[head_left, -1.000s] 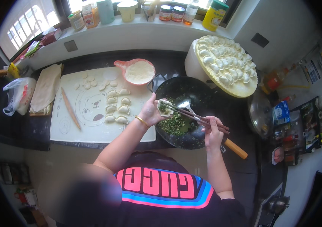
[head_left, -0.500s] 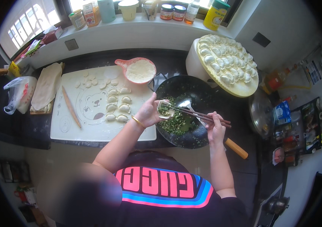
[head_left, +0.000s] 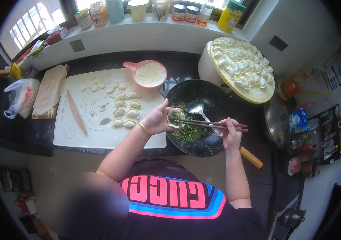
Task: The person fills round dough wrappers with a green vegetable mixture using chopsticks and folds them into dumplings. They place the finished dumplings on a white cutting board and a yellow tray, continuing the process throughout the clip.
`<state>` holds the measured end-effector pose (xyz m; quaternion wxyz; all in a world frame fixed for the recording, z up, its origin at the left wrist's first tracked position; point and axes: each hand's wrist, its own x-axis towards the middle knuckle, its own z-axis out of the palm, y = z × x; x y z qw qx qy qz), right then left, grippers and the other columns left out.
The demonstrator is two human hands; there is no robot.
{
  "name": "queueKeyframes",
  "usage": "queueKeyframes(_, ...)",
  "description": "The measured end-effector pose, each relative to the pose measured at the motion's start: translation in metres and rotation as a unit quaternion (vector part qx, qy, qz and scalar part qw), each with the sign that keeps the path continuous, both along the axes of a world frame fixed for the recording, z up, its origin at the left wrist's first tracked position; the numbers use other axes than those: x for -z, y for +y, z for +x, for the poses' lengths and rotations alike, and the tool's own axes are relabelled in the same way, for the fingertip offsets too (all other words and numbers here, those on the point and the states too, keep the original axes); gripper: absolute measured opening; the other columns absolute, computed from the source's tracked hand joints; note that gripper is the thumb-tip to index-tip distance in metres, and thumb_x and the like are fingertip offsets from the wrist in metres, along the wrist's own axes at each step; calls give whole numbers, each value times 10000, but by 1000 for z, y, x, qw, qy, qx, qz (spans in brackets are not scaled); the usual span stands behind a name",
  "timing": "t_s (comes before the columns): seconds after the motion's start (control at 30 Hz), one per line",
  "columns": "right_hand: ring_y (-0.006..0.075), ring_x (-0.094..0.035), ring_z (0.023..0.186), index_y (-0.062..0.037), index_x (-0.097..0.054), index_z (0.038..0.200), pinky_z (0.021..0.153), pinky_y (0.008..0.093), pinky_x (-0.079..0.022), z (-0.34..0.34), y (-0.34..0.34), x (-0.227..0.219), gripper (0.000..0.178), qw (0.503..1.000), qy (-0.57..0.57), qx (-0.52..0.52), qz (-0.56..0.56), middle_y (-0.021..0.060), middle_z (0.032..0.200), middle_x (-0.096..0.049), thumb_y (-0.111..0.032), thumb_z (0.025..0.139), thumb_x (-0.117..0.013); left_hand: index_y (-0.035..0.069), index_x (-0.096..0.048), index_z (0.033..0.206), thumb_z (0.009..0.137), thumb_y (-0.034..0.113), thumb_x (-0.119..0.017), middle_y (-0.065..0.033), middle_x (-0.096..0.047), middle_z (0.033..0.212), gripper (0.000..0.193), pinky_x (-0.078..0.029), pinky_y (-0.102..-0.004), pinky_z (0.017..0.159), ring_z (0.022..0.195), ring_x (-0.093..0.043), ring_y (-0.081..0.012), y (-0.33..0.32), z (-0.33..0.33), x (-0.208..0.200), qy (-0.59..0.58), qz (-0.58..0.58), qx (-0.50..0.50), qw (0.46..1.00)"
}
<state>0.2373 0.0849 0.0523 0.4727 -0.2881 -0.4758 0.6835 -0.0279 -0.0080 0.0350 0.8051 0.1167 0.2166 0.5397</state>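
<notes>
In my left hand (head_left: 154, 119) rests an unsealed dumpling wrapper (head_left: 175, 117) with green chopped filling on it, held over the left edge of a dark wok (head_left: 214, 96). My right hand (head_left: 231, 136) grips a pair of brown chopsticks (head_left: 218, 125), whose tips touch the filling in the wrapper. More green filling (head_left: 188, 133) lies in the wok beside a metal spoon (head_left: 198, 109). Left of the wok, a white board (head_left: 70, 138) carries several folded dumplings (head_left: 131, 113), small dough rounds (head_left: 95, 79) and a wooden rolling pin (head_left: 76, 111).
A pink bowl of flour (head_left: 149, 75) stands at the board's far corner. At the back right, a round yellow tray (head_left: 264, 93) full of dumplings sits tilted on a white container (head_left: 207, 68). The wok's wooden handle (head_left: 251, 157) points toward me. Jars (head_left: 178, 13) line the windowsill.
The chopsticks have shifted slightly right and lie flatter, with their tips lower on the filling. The wrapper is cupped more, and the spoon in the wok shows more clearly.
</notes>
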Motion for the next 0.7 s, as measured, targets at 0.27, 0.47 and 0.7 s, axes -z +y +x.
queueKeyframes(0.27, 141, -582, 547, -4, -606, 784, 406, 183, -398, 7, 15, -1, 225, 997, 27, -53, -48, 129, 710, -616, -196, 880, -538, -29, -449, 1192, 894, 569, -234, -147, -542, 1125, 702, -431, -470, 869, 1044, -522, -298, -3, -2, -3, 11, 8, 45, 999)
queueKeyframes(0.47, 143, -581, 549, -4, -605, 787, 412, 192, -398, 9, 20, -1, 216, 998, 28, -33, -44, 122, 711, -615, -183, 883, -531, -32, -433, 1213, 894, 570, -231, -142, -534, 1132, 711, -424, -465, 875, 1038, -522, -290, -6, -2, -3, -6, 0, 63, 998)
queueKeyframes(0.7, 155, -603, 576, 1, -599, 796, 399, 185, -384, 5, 19, 10, 218, 996, 23, -38, -78, 120, 708, -615, -186, 883, -530, -54, -429, 1222, 904, 556, -210, -121, -539, 1122, 722, -411, -468, 885, 1034, -520, -278, -8, -1, -6, 18, 8, 58, 998)
